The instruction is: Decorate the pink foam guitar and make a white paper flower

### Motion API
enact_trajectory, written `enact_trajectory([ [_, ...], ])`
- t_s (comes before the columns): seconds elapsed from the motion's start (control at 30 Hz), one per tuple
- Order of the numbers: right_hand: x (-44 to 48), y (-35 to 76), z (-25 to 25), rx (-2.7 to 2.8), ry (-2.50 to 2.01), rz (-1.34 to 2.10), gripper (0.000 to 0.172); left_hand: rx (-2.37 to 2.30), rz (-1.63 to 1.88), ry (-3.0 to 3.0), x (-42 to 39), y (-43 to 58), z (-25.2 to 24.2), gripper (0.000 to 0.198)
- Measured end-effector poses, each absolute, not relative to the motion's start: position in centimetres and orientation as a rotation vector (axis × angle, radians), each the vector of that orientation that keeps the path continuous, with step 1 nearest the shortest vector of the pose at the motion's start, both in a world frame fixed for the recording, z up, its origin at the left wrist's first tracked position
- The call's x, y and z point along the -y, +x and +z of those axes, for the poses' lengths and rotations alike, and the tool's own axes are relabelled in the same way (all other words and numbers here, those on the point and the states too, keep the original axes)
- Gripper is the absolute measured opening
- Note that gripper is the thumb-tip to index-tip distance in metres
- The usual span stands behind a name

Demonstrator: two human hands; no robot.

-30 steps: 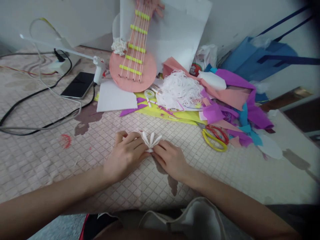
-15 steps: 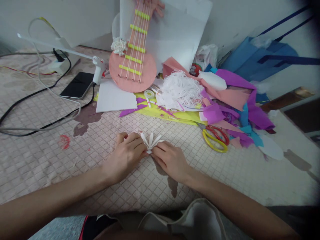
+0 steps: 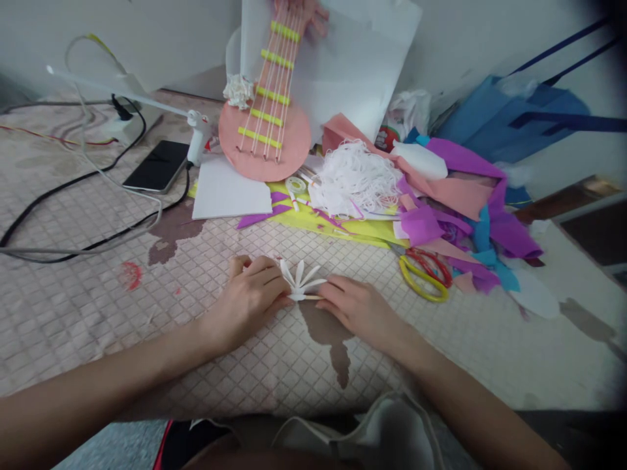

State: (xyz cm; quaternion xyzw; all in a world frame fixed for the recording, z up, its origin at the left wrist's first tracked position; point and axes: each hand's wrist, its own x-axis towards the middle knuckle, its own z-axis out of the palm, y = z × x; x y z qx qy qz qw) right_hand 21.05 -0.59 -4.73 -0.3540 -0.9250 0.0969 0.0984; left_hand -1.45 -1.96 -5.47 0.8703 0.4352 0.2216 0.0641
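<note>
My left hand (image 3: 255, 287) is closed, its fingertips pinching the base of a white flower-like piece (image 3: 300, 277) with several narrow petals fanned out. From that base a thin tan stick (image 3: 312, 297) runs right to my right hand (image 3: 360, 307), whose thumb and fingers are closed on its end. One petal tip reaches the fingers of my right hand. The part of the piece inside my left fingers is hidden. Both hands are low over the quilted cover (image 3: 206, 365).
Scissors (image 3: 425, 277) with red and yellow handles lie to the right. Behind are white shredded strands (image 3: 356, 179), purple paper (image 3: 421, 225), a pink paper guitar-like instrument (image 3: 294, 147), white foam sheet (image 3: 230, 192), glue gun (image 3: 196, 137), phone (image 3: 157, 166) and cables.
My right hand has drawn away to the right, so a gap with the tan stick now shows between the hands. My left hand keeps its pinch on the white piece.
</note>
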Motion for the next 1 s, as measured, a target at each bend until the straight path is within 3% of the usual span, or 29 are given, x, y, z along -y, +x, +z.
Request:
enact_trajectory([
  [0.2,-1.2,24.4,-2.6,2.728,-1.114,0.588,0.014,-1.311,0.684,2.598,1.9,-1.4,-5.4,0.013],
  [0.43,-2.0,23.7,-3.2,2.289,-1.308,0.705,0.008,-1.309,0.699,2.575,1.9,-1.4,-5.3,0.009],
  [0.57,-2.2,22.3,-4.2,2.285,-1.307,0.753,0.021,-1.319,0.721,2.562,2.0,-1.4,-5.3,0.006],
  [0.73,-2.6,21.8,-4.7,2.318,-1.233,0.770,0.024,-1.336,0.715,2.555,2.0,-1.3,-5.2,0.006],
  [1.0,-2.6,21.4,-5.3,2.329,-1.258,0.767,0.005,-1.333,0.684,2.603,1.9,-1.5,-5.6,0.006],
])
